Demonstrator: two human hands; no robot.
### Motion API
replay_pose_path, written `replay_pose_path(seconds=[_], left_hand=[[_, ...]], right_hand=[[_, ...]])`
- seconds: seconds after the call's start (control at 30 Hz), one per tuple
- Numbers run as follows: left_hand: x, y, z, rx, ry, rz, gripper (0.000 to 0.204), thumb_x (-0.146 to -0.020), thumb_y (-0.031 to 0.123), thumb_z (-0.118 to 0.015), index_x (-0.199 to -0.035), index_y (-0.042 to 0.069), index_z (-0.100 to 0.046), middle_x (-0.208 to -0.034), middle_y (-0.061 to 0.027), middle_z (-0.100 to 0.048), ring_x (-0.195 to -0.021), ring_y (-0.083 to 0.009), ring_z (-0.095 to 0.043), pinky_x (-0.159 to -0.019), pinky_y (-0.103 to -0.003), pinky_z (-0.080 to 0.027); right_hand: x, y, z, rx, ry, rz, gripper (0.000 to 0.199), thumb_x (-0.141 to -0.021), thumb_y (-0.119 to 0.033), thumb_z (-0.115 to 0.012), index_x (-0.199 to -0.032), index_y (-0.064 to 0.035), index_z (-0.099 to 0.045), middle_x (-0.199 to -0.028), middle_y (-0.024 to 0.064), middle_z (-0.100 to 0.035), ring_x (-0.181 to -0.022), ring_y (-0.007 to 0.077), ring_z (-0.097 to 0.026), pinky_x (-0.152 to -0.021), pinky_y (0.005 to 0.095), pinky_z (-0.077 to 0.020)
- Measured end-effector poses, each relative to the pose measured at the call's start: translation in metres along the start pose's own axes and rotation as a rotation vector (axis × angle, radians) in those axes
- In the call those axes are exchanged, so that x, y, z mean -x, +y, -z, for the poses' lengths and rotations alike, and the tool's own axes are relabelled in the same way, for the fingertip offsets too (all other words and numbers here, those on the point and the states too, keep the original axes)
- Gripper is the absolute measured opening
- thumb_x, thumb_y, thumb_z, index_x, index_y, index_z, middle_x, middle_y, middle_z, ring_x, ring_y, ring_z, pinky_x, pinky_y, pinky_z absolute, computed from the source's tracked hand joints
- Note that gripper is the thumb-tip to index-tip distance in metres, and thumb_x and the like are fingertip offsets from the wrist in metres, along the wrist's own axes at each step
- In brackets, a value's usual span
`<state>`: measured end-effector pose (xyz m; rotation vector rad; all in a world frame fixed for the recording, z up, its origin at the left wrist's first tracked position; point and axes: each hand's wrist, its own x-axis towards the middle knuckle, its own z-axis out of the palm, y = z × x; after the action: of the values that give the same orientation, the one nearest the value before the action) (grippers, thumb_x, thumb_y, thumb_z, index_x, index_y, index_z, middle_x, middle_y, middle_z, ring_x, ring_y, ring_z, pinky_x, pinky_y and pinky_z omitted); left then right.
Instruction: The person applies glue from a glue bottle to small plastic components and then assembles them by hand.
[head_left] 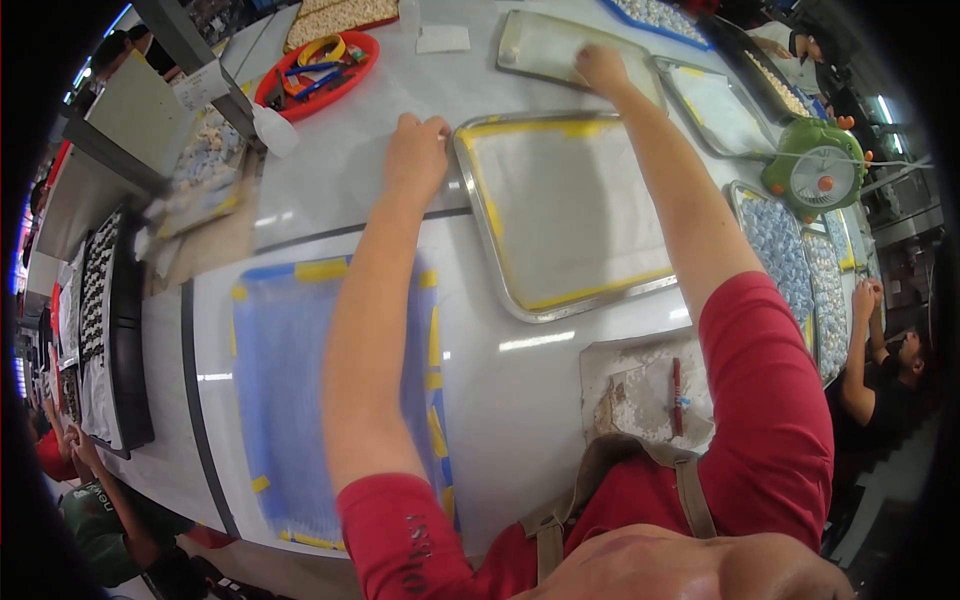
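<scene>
My left hand (pixel 418 155) is above the table just left of a metal tray (pixel 560 215). Its fingers are curled together, and whatever they pinch is too small to make out. The tray has a pale lining and yellow tape along its edges. Over a narrower shallow tray (pixel 540 52) at the far side, my right hand (pixel 601 68) is closed, its fingertips hidden from view. Below my left forearm lies a blue translucent sheet (pixel 285 390), bordered with yellow and blue tape.
A red basket (pixel 340 101) of tools and tape stands at far left. On the right are a green fan (pixel 822 172) and trays of blue-grey pieces (pixel 775 250). Near me sits an open carton (pixel 610 365) with a red pen (pixel 677 395). Other people work at both sides.
</scene>
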<state>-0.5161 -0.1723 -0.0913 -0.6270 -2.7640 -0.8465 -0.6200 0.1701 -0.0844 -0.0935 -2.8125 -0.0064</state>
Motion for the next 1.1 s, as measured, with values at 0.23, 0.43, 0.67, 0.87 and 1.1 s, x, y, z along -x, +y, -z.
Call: replay_pose_path(seconds=[0.23, 0.43, 0.67, 0.87, 1.1], left_hand=[[0.004, 0.001, -0.002, 0.016, 0.122, 0.01, 0.017, -0.078, 0.009, -0.057, -0.094, 0.013, -0.063, -0.094, -0.0136, -0.053, -0.084, -0.029, -0.056, -0.074, -0.037, -0.046], [0.002, 0.024, 0.02, 0.306, 0.377, -0.06, 0.022, -0.077, 0.011, -0.06, -0.098, 0.012, -0.063, -0.087, -0.0119, -0.054, -0.075, -0.0265, -0.056, -0.069, -0.033, -0.045], [0.057, 0.102, 0.01, 0.309, -0.054, -0.283, 0.025, -0.074, 0.013, -0.063, -0.098, 0.008, -0.063, -0.082, -0.0141, -0.056, -0.073, -0.0246, -0.057, -0.068, -0.032, -0.046], [0.092, 0.139, -0.02, 0.376, -0.248, -0.201, 0.023, -0.073, 0.014, -0.062, -0.096, 0.007, -0.063, -0.084, -0.0162, -0.059, -0.076, -0.0263, -0.058, -0.071, -0.032, -0.047], [0.116, 0.159, 0.003, 0.295, -0.12, -0.236, 0.023, -0.074, 0.012, -0.061, -0.096, 0.005, -0.061, -0.085, -0.0134, -0.06, -0.074, -0.0208, -0.059, -0.069, -0.029, -0.047]], right_hand=[[-0.021, -0.088, -0.022, -0.287, 0.195, 0.33, 0.034, -0.078, -0.007, -0.046, -0.108, -0.0119, -0.059, -0.105, 0.0164, -0.059, -0.094, 0.0341, -0.056, -0.083, 0.0389, -0.0447], [0.012, -0.086, 0.036, -0.21, 0.048, 0.22, 0.03, -0.079, -0.008, -0.045, -0.104, -0.0115, -0.061, -0.102, 0.0149, -0.059, -0.093, 0.0323, -0.056, -0.08, 0.0393, -0.0456], [0.178, -0.047, 0.121, -0.49, -0.369, 0.407, 0.024, -0.081, -0.015, -0.048, -0.101, -0.0101, -0.06, -0.095, 0.0138, -0.061, -0.088, 0.0306, -0.058, -0.081, 0.0385, -0.045], [0.269, -0.034, 0.153, -0.728, -0.488, 0.212, 0.031, -0.078, -0.02, -0.057, -0.105, -0.0049, -0.058, -0.096, 0.0109, -0.062, -0.089, 0.0272, -0.059, -0.08, 0.0348, -0.0453], [0.373, 0.001, 0.214, -0.75, -0.215, 0.251, 0.029, -0.082, -0.015, -0.058, -0.11, -0.0059, -0.057, -0.103, 0.0123, -0.059, -0.094, 0.0236, -0.056, -0.08, 0.0336, -0.0463]])
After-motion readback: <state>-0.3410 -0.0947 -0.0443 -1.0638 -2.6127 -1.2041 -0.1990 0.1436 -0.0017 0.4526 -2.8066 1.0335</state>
